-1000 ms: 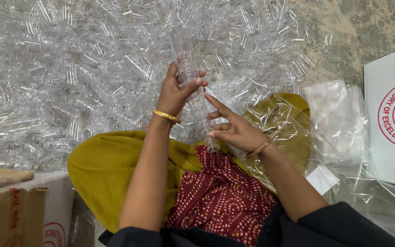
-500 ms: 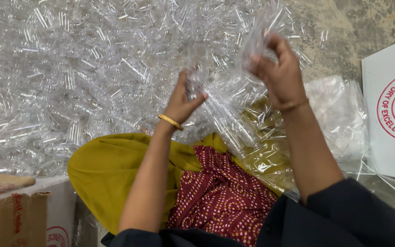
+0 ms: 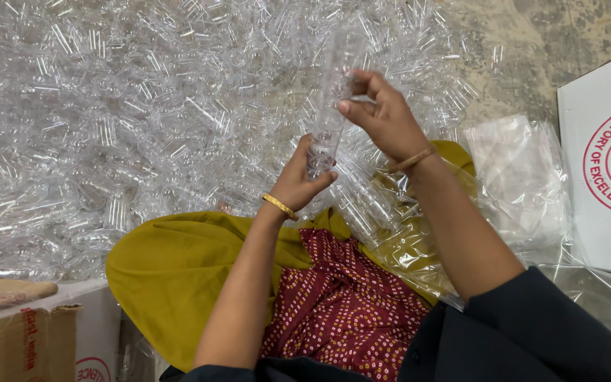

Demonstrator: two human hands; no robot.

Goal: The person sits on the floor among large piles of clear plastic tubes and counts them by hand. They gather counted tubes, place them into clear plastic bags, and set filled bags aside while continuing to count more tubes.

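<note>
The fingers (image 3: pixel 353 99) of the right hand (image 3: pixel 385 119) are pinched together on the upper part of a stack of clear plastic tubes (image 3: pixel 332 102), thumb on the near side and fingertips curled over the far side. The fingers (image 3: pixel 321 180) of the left hand (image 3: pixel 298 180) are closed around the lower end of the same stack, so the stack runs nearly upright between the two hands, the right hand higher and farther, the left hand lower and nearer. The stack sits at the middle of the view, above the person's lap.

Each wrist carries a thin gold bangle: one on the left wrist (image 3: pixel 279 206), one on the right wrist (image 3: pixel 413 160). Dark sleeves cover the upper arms at the near edge.

Under the hands lies a crumpled clear plastic bag (image 3: pixel 383 212) holding more tubes, resting on a mustard-yellow cloth (image 3: pixel 178 269) and a red patterned garment (image 3: pixel 348 304) across the lap. Beyond the hands, a great heap of loose clear plastic tubes (image 3: pixel 143 106) covers the floor to the left and far side. To the right lies a second empty clear bag (image 3: pixel 518 177) on the bare concrete floor (image 3: pixel 553 35), just beside a white carton with red print (image 3: pixel 602 163). At the near left stand brown and white cardboard boxes (image 3: pixel 30 325).
</note>
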